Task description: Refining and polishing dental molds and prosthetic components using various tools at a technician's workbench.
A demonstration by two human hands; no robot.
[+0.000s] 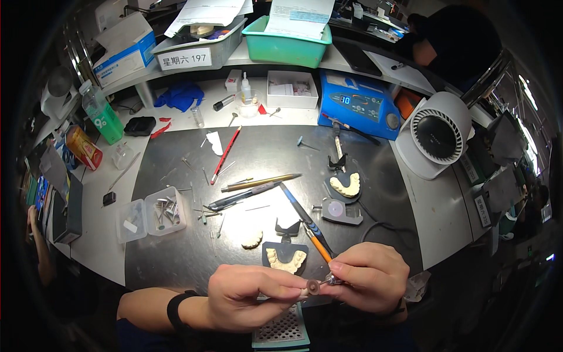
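In my right hand (372, 277) is a rotary handpiece (334, 278), its metal nose pointing left. A small brown grinding disc (313, 287) sits at its tip. My left hand (249, 296) pinches a small whitish piece (304, 291) right beside the disc; the fingers cover most of it, so its exact kind is hidden. Just beyond the hands lies a cream dental model (286, 260) on a dark articulator base. Left of that rests a loose cream model piece (252, 239). An orange-handled tool (318, 243) reaches toward my right hand.
Farther right stand a second dental model (345, 185), a blue control unit (359, 105) and a white fan (434, 135). A plastic box of burs (166, 212), pens (258, 183) and a red pencil (226, 155) lie leftward. Below my hands is a perforated tray (281, 331).
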